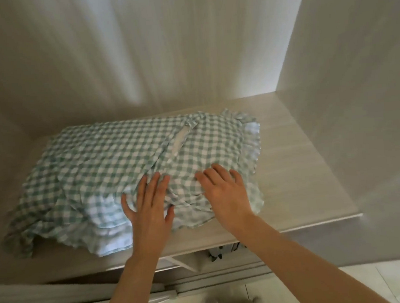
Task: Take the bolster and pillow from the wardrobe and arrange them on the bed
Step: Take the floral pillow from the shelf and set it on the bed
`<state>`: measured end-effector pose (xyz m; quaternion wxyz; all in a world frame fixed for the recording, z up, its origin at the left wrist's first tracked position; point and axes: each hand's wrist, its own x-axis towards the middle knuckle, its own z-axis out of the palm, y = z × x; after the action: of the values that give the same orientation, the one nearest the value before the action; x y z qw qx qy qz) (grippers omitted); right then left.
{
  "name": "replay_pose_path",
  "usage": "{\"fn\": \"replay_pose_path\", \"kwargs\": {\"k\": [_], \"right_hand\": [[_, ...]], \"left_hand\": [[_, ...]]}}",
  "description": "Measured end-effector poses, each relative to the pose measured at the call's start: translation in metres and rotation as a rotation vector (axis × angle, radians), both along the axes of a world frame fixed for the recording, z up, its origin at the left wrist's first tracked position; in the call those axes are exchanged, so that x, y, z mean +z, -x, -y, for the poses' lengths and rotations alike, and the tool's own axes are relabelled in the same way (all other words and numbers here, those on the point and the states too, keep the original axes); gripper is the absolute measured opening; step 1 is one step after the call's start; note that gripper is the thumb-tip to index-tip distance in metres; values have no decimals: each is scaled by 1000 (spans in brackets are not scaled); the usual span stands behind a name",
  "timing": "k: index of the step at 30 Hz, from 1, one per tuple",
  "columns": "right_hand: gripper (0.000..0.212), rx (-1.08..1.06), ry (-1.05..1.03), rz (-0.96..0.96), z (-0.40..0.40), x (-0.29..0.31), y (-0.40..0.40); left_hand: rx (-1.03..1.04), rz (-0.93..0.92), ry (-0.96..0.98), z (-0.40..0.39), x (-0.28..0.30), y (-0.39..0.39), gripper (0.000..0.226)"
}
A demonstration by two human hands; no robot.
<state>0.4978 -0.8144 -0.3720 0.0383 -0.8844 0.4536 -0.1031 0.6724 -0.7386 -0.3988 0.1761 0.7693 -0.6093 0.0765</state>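
Both forearms extend from the camera into the wardrobe. The left hand (148, 203) and right hand (223, 192) lie flat, fingers spread, gripping nothing, on the near edge of the green-checked pillow (113, 158). The pillow rests on the pale wardrobe shelf (298, 167), its frilled edge near the shelf front.

**Pale Wood-Grain Closet Interior**

A light, streaked back panel (150, 47) filled the upper frame, meeting a plain side wall (357, 91) at the right. A pale shelf (303, 167) crossed the centre. Bright light fell in the right-hand corner. White floor tiles (384, 280) showed at lower right.
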Motion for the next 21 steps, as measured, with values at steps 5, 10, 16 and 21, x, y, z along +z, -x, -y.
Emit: {"fn": "replay_pose_path", "kwargs": {"k": [5, 10, 16, 21], "right_hand": [[53, 29, 78, 88, 5, 0, 25], [40, -28, 90, 231, -4, -5, 77], [42, -76, 27, 250, -18, 2, 123], [43, 158, 8, 269, -34, 12, 87]], "left_hand": [[3, 5, 48, -9, 0, 6, 78], [-150, -13, 193, -21, 1, 3, 50], [-169, 31, 231, -31, -11, 13, 53], [-175, -15, 341, -14, -6, 20, 24]]}}
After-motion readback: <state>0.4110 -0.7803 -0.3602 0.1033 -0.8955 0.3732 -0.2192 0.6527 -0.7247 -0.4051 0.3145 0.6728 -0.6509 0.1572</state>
